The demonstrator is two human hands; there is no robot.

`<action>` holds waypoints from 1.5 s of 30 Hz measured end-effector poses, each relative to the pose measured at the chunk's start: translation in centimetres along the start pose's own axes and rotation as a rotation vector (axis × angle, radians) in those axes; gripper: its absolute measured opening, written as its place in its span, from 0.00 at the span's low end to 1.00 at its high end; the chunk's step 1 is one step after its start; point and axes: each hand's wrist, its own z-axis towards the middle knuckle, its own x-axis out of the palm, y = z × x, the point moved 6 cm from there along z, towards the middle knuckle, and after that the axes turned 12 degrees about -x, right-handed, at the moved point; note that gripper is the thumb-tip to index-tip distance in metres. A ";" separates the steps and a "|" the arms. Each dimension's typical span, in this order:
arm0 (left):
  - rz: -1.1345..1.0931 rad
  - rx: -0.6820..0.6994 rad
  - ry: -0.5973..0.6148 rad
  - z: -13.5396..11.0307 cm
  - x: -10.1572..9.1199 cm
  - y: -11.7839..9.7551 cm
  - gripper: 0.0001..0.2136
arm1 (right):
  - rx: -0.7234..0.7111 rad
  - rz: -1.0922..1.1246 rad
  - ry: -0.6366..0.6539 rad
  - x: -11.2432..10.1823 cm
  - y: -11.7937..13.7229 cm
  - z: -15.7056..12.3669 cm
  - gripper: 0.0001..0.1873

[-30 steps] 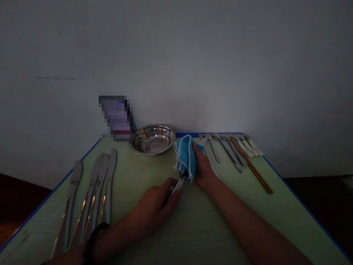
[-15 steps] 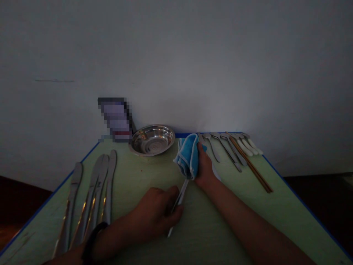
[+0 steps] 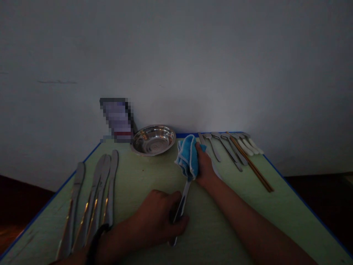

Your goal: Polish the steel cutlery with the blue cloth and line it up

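Note:
My left hand [image 3: 165, 215] is closed round the handle of a shiny metal piece of cutlery [image 3: 185, 195], low over the front middle of the table. The handle slants up and away, its lower end showing below my fingers. A blue cloth [image 3: 188, 158] with pale edging is wrapped about the far end, so I cannot tell the utensil's kind. My right hand [image 3: 204, 167] grips that cloth from the right side, fingers partly hidden behind it. Past the right hand, a knife [image 3: 202, 138] and a fork [image 3: 212, 147] lie on the table.
Several table knives [image 3: 96, 195] lie at left, partly behind my left forearm. A steel bowl [image 3: 153, 141] stands at the back beside a blurred, propped-up device [image 3: 117, 119]. Chopsticks [image 3: 252, 165] and white-handled cutlery [image 3: 249, 145] lie at right on the green table [image 3: 289, 217], against the wall.
The cutlery handle has turned and shows a broader, darker face. My left hand has shifted slightly right and its fingers have moved along with the handle. The right hand and cloth have barely moved.

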 end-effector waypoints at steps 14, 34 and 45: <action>-0.205 -0.042 -0.074 -0.7 -0.8 0.8 0.20 | -0.107 -0.139 0.231 1.7 0.5 -0.8 0.19; -0.692 -0.093 0.146 1.0 -0.9 1.3 0.22 | -0.266 -0.213 0.054 0.5 0.0 -0.2 0.18; -0.710 -0.204 0.281 1.0 0.4 2.9 0.26 | 0.056 0.239 -0.094 0.9 -0.4 0.0 0.17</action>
